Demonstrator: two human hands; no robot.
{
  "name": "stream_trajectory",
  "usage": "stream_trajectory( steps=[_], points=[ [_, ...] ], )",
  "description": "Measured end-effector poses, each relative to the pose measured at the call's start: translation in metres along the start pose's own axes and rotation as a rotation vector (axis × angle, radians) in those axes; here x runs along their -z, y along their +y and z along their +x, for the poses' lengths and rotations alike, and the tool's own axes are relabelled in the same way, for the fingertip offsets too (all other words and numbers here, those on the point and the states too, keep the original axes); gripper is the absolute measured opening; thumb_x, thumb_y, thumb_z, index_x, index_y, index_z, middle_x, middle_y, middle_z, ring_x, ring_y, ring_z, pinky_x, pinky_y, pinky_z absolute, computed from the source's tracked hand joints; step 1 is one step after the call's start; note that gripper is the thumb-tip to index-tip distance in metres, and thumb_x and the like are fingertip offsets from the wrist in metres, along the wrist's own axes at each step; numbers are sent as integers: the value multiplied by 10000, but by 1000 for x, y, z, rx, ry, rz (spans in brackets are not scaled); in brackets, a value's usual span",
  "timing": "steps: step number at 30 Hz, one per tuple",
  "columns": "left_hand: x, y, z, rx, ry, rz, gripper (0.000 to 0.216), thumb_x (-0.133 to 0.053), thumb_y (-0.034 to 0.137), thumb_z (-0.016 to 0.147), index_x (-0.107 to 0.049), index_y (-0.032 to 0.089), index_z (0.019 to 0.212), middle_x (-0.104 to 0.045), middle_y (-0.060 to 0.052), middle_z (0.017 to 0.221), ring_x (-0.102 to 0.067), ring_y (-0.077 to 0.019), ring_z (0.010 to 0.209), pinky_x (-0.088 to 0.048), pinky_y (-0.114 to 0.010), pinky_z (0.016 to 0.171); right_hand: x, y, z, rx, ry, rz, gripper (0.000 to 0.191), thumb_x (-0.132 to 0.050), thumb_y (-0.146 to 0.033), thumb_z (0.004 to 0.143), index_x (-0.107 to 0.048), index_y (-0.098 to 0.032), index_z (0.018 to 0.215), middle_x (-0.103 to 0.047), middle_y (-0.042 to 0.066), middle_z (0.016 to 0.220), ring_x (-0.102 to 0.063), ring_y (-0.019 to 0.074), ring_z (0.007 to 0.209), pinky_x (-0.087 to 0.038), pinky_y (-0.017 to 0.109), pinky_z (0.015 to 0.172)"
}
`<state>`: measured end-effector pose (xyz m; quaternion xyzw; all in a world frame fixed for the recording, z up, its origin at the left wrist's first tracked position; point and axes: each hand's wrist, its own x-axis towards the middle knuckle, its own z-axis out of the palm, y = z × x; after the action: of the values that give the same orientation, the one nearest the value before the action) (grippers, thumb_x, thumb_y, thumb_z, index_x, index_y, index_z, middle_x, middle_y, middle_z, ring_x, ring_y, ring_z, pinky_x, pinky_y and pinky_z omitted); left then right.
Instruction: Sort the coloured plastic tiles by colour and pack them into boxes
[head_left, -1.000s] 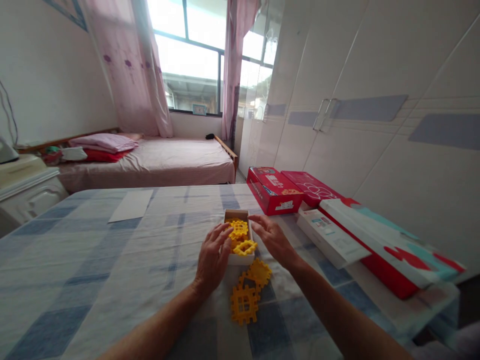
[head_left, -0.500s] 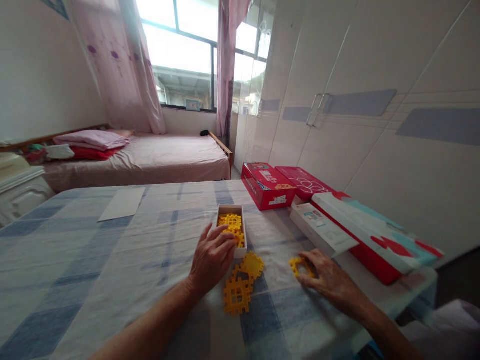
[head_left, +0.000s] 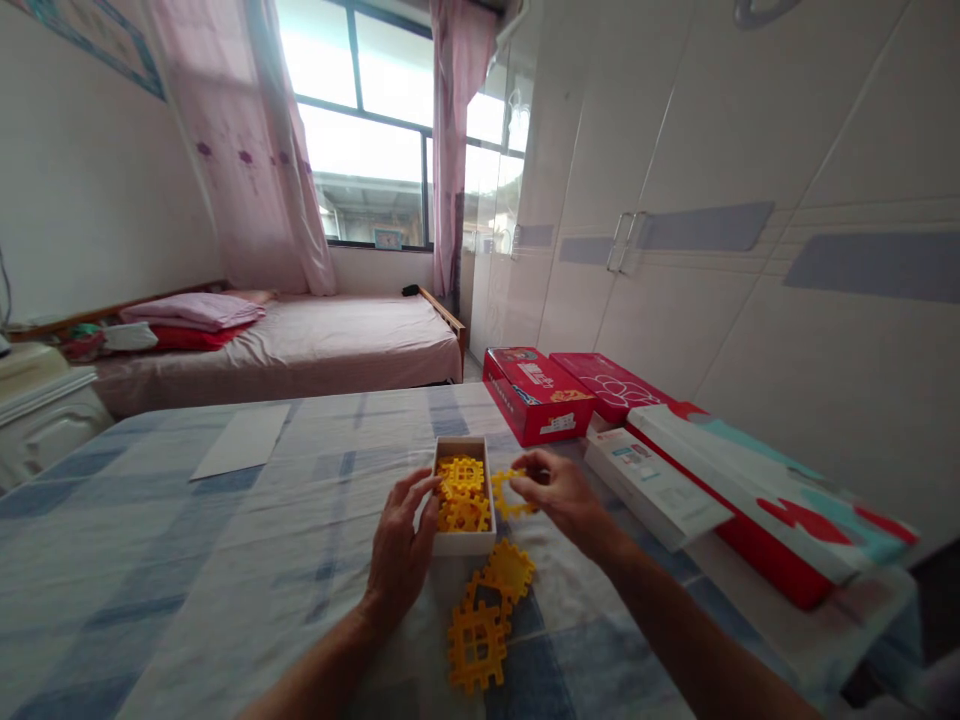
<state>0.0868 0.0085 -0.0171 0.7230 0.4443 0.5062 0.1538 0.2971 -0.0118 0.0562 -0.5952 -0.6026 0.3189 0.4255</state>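
A small white box (head_left: 461,545) stands on the table, filled with yellow plastic interlocking building pieces (head_left: 463,490). My left hand (head_left: 397,540) is at the box's left side, its fingertips at the rim and its fingers loosely apart, holding nothing. Just right of the box, my right hand (head_left: 559,490) pinches a yellow building piece (head_left: 510,495) with an open middle. Several more pieces (head_left: 480,640) lie overlapping on the cloth in front of the box, one of them with a window grid.
A red carton (head_left: 536,400), a flat pink box (head_left: 607,380), a slim white box (head_left: 649,480) and a long red-and-white box (head_left: 742,490) line the table's right side. A white sheet (head_left: 240,440) lies at the left on the checked tablecloth (head_left: 300,550).
My right hand has carried the yellow building piece leftward to beside the white box. My left hand has drawn back from the pieces to the box's left rim. The view has tilted up slightly.
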Motion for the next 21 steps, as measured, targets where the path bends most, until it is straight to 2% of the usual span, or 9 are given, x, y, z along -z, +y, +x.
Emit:
stream_trajectory(
  steps=[2, 5, 7, 10, 14, 17, 19, 21],
  points=[
    [1, 0, 0, 2, -13, -17, 266, -384, 279, 900, -571, 218, 1079, -528, -73, 1218, -485, -196, 1154, -396, -417, 997, -23, -7, 20, 77, 22, -65, 272, -610, -319, 711, -604, -152, 925, -603, 15, 768, -567, 143, 687, -463, 269, 634],
    [1, -1, 0, 0, -19, -21, 280, -375, 267, 904, -564, 225, 1106, -531, -70, 1221, -478, -188, 1165, -390, -417, 1008, -43, -7, 33, 220, 61, -333, 293, -590, -256, 741, -601, -154, 1016, -616, 75, 988, -559, 177, 896, -424, 311, 807],
    [-1, -2, 0, 3, -18, -9, 281, -383, 264, 900, -570, 226, 1105, -544, -69, 1210, -486, -189, 1159, -389, -416, 1010, -47, -2, 31, 290, 11, -503, 243, -561, -243, 772, -622, -189, 1001, -611, 74, 1057, -517, 200, 1023, -373, 341, 873],
    [-4, -3, 1, 31, 6, 29, 323, -410, 267, 884, -534, 202, 1175, -543, -88, 1225, -489, -203, 1165, -388, -422, 1012, -46, 7, 27, 318, -98, -662, 207, -505, -250, 821, -641, -229, 975, -628, 55, 1070, -483, 218, 1088, -333, 380, 884],
    [-5, -3, 1, 31, 12, 92, 414, -407, 263, 883, -447, 164, 1283, -502, -117, 1300, -452, -212, 1215, -368, -431, 1028, -45, 11, 32, 314, -115, -744, 271, -456, -232, 850, -625, -249, 1061, -606, 48, 1171, -392, 244, 1198, -289, 425, 925],
    [-4, 0, 2, -52, -66, 151, 369, -403, 243, 884, -515, 184, 1231, -492, -94, 1334, -415, -221, 1251, -339, -450, 1049, -46, 11, 38, 341, -100, -740, 367, -426, -171, 840, -586, -264, 1157, -554, 45, 1262, -346, 234, 1237, -283, 419, 941],
    [-3, 4, 2, -96, -115, 179, 315, -407, 231, 881, -584, 208, 1141, -568, -63, 1254, -415, -231, 1248, -334, -475, 1047, -47, 10, 40, 355, -94, -749, 438, -424, -136, 816, -547, -269, 1214, -507, 39, 1320, -330, 235, 1248, -289, 422, 935],
    [-2, 7, 3, -115, -120, 193, 264, -419, 229, 876, -630, 224, 1034, -647, -39, 1108, -448, -235, 1212, -345, -487, 1033, -48, 10, 40, 353, -131, -754, 427, -436, -133, 802, -568, -270, 1184, -535, 37, 1286, -345, 239, 1235, -293, 429, 926]
  ],
)
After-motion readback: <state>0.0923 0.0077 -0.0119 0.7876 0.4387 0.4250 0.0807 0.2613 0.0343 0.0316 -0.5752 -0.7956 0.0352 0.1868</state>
